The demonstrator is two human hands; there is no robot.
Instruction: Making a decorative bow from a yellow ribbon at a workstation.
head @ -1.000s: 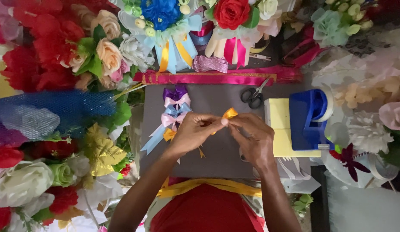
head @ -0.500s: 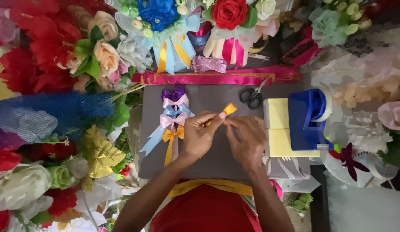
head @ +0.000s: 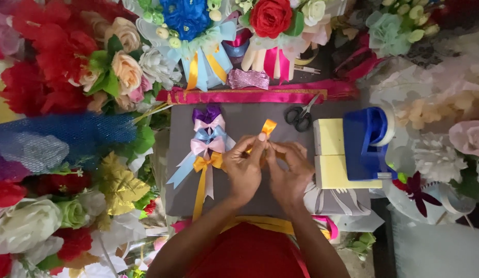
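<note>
moved: orange bow point(head: 207, 163) stayed exposed since hands shifted right | left hand point(head: 244, 170) and right hand point(head: 290, 172) fingers pinched orange ribbon point(head: 268, 127) | scissors point(head: 300, 117) nearby

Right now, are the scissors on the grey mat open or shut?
Shut. The black-handled scissors lie flat on the grey mat, their blades together in one thin line pointing toward the pink ribbon.

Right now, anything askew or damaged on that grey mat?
Nothing stands out. Both hands, left and right, pinch an orange ribbon; finished bows lie in a column, and scissors lie flat on the grey mat.
</note>
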